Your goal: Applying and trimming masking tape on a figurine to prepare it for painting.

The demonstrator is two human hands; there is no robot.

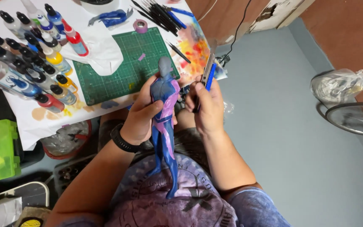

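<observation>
Your left hand (pixel 141 120) wraps its fingers around the blue figurine (pixel 164 126). Your right hand (pixel 206 107) grips a craft knife (pixel 209 71), near the green cutting mat (pixel 124 67).

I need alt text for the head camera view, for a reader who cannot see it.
The left hand grips a blue and pink figurine with a grey head, while the right hand holds a blue-handled craft knife beside it. Behind them lie a green cutting mat and paint bottles.

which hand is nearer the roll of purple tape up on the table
Left. The left hand, gripping the blue and purple figure, sits below the purple tape roll across the green cutting mat. The right hand, holding a blue-handled tool, is farther right.
</observation>
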